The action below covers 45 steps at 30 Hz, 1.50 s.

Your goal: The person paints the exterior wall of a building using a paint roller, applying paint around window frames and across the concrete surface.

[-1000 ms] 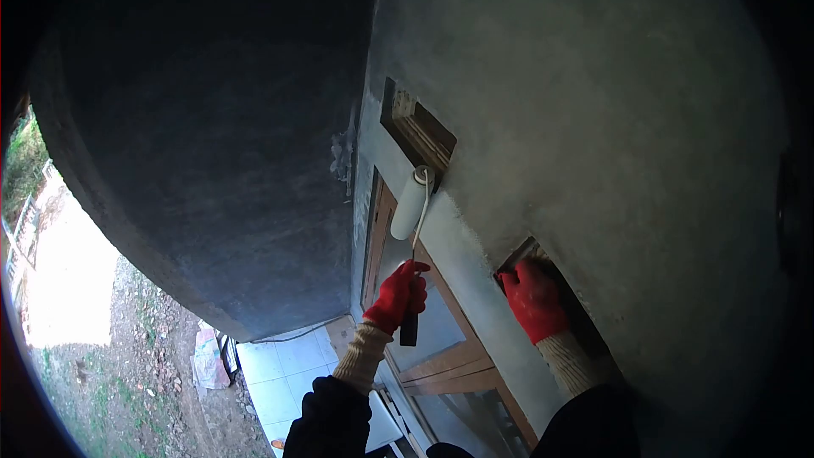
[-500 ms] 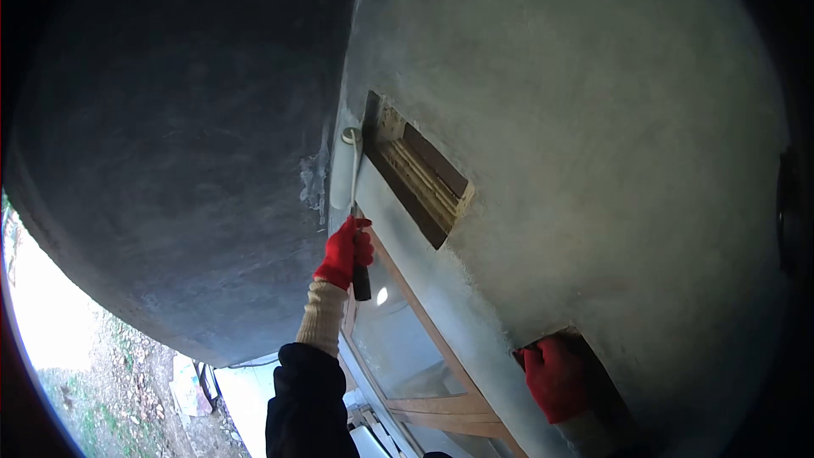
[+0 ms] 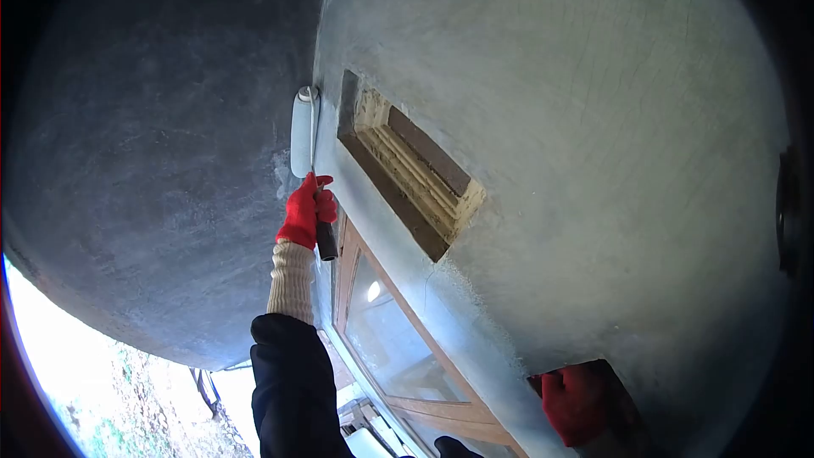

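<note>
- Far left edge: bright, washed-out ground [image 3: 102, 407] with patches of green, seen below the dark overhang.
- Soffit [image 3: 153, 161]: broad, dark grey, rough plaster surface filling the left half and curving with the lens; a paler scuffed patch sits near the corner.
- Sleeve [image 3: 292, 390]: dark, soft fabric, rising from the bottom centre-left; a ribbed beige knit cuff [image 3: 291, 280] shows above it.
- Left hand [image 3: 307, 210]: red knit glove, fingers wrapped tight around the black handle [image 3: 326, 240] of the paint roller [image 3: 303, 131].
- Roller: a white cylinder, upright, on a thin metal frame, pressed at the corner where soffit meets wall, just left of the vent opening.
- Vent opening [image 3: 411, 171]: rectangular recess with a dark wooden frame and pale stepped slats inside, set slantwise in the wall.
- Window [image 3: 390, 339]: brown wooden frame with a glass pane carrying a small bright reflection, below the vent, near the left hand.
- Wall [image 3: 577, 144]: pale grey-green, grainy cement render with faint hairline cracks, filling the right half.
- Right hand [image 3: 575, 403]: red glove, low right, curled into a second dark recess [image 3: 615, 386] in the wall; fingers look hooked on its edge, but how tight I cannot tell.
- The hands are well apart.
</note>
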Tool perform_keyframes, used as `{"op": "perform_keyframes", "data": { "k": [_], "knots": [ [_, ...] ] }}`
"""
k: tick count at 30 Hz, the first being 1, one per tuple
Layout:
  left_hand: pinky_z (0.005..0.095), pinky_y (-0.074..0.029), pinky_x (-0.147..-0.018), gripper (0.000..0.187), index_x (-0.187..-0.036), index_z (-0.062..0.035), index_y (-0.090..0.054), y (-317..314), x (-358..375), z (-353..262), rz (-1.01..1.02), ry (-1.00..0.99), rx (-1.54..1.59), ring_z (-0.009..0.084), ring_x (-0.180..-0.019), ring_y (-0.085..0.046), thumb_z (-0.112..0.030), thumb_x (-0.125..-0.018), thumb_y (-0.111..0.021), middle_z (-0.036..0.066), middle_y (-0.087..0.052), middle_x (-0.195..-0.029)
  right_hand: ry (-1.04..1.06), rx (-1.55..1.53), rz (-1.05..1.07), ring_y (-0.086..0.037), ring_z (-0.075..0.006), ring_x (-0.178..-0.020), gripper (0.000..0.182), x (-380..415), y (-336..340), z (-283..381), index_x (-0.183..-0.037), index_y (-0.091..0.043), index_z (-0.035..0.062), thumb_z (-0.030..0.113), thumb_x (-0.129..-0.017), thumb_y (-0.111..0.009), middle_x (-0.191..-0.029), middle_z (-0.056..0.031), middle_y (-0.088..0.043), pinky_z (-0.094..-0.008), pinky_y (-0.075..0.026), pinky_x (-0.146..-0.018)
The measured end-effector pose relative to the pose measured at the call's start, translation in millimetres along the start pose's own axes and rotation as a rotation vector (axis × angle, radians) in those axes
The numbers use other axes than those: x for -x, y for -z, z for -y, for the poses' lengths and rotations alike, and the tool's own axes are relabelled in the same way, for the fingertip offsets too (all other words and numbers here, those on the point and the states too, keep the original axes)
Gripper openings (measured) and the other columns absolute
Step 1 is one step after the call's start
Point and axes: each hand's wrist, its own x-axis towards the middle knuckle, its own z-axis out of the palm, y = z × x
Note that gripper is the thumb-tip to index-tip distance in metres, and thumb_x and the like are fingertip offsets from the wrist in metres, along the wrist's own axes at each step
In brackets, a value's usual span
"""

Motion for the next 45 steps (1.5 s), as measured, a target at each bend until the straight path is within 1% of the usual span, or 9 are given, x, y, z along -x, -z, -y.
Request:
{"op": "perform_keyframes", "data": {
  "k": [6, 11, 14, 18, 29, 33, 37, 41, 45],
  "knots": [
    [0.0247, -0.027, -0.039, 0.039, -0.105, -0.0021, -0.049, -1.6, 17.9, 3.2, -0.073, -0.04, -0.093, 0.0079, -0.042, -0.029, -0.039, -0.095, -0.039, -0.004, -0.03, -0.056, -0.055, -0.005, -0.029, -0.059, -0.0322, -0.064, 0.006, 3.1, 5.6, 7.3, -0.083, -0.061, 0.0058, 0.007, -0.078, -0.059, -0.073, -0.0133, -0.062, -0.0365, -0.047, -0.056],
    [0.0258, -0.027, -0.037, 0.036, -0.101, -0.0046, -0.051, -16.0, 52.7, 25.0, -0.215, -0.222, -0.012, 0.0092, -0.04, -0.03, -0.038, -0.096, -0.037, -0.003, -0.03, -0.053, 0.203, -0.068, -0.158, -0.059, -0.0341, -0.062, 0.006, 2.1, -3.1, -12.7, -0.08, -0.059, 0.0056, 0.005, -0.075, -0.063, -0.072, -0.0146, -0.061, -0.037, -0.047, -0.055],
    [0.0263, -0.026, -0.036, 0.035, -0.1, -0.0065, -0.051, -22.8, 84.1, 36.1, -0.253, -0.292, -0.03, 0.0098, -0.039, -0.03, -0.038, -0.096, -0.036, -0.003, -0.031, -0.052, 0.136, -0.067, -0.143, -0.059, -0.0305, -0.065, 0.01, 6.1, -0.1, -9.1, -0.08, -0.06, 0.0074, 0.006, -0.073, -0.067, -0.073, -0.0115, -0.06, -0.0355, -0.048, -0.057],
    [0.0259, -0.026, -0.036, 0.035, -0.102, -0.0074, -0.05, -20.9, 100.4, 39.3, -0.192, -0.119, -0.164, 0.0092, -0.038, -0.028, -0.038, -0.097, -0.035, -0.003, -0.031, -0.052, 0.197, -0.091, -0.205, -0.059, -0.0344, -0.066, 0.009, 7.0, 0.0, -9.0, -0.079, -0.059, 0.0047, 0.004, -0.073, -0.066, -0.073, -0.0153, -0.061, -0.0365, -0.048, -0.055],
    [0.0247, -0.027, -0.038, 0.039, -0.102, -0.0029, -0.049, -9.3, 27.6, 21.5, 0.0, -0.029, -0.081, 0.0081, -0.04, -0.029, -0.04, -0.096, -0.039, -0.004, -0.03, -0.054, 0.125, -0.021, -0.12, -0.059, -0.0281, -0.065, 0.007, 5.5, -1.4, -12.3, -0.078, -0.061, 0.009, 0.008, -0.073, -0.065, -0.071, -0.0096, -0.061, -0.0353, -0.048, -0.058],
    [0.0274, -0.029, -0.039, 0.042, -0.104, -0.0001, -0.049, -15.5, -1.9, -3.3, -0.054, -0.054, -0.047, 0.0101, -0.04, -0.029, -0.039, -0.096, -0.038, -0.003, -0.03, -0.053, 0.062, -0.036, -0.065, -0.059, -0.0332, -0.062, 0.007, 6.6, 0.9, -8.2, -0.082, -0.06, 0.0076, 0.007, -0.075, -0.061, -0.071, -0.0122, -0.061, -0.0375, -0.047, -0.054],
    [0.0267, -0.028, -0.039, 0.037, -0.106, -0.0027, -0.048, 2.0, 34.3, 5.7, 0.017, 0.137, -0.06, 0.0093, -0.04, -0.029, -0.037, -0.095, -0.04, -0.004, -0.028, -0.053, -0.006, 0.035, -0.053, -0.059, -0.0282, -0.063, 0.006, 2.0, 3.0, 2.7, -0.083, -0.061, 0.0103, 0.012, -0.078, -0.06, -0.073, -0.0098, -0.061, -0.0354, -0.047, -0.056],
    [0.0248, -0.025, -0.038, 0.038, -0.103, -0.0033, -0.048, -8.0, 11.3, -2.3, -0.034, -0.045, -0.1, 0.0075, -0.04, -0.028, -0.04, -0.095, -0.04, -0.004, -0.028, -0.055, -0.199, 0.058, 0.303, -0.059, -0.0173, -0.062, 0.011, -0.5, 11.0, -6.5, -0.088, -0.063, 0.0116, 0.018, -0.08, -0.059, -0.071, -0.0035, -0.061, -0.0295, -0.045, -0.056],
    [0.0238, -0.026, -0.04, 0.039, -0.104, -0.0009, -0.048, -12.6, 33.7, 8.5, 0.006, 0.071, -0.034, 0.0081, -0.041, -0.029, -0.039, -0.095, -0.041, -0.004, -0.029, -0.055, 0.029, 0.2, -0.08, -0.057, -0.0116, -0.065, 0.012, 7.5, -8.4, -17.6, -0.089, -0.064, 0.0112, 0.016, -0.08, -0.058, -0.073, 0.0006, -0.061, -0.0254, -0.044, -0.058]
  ]
}}
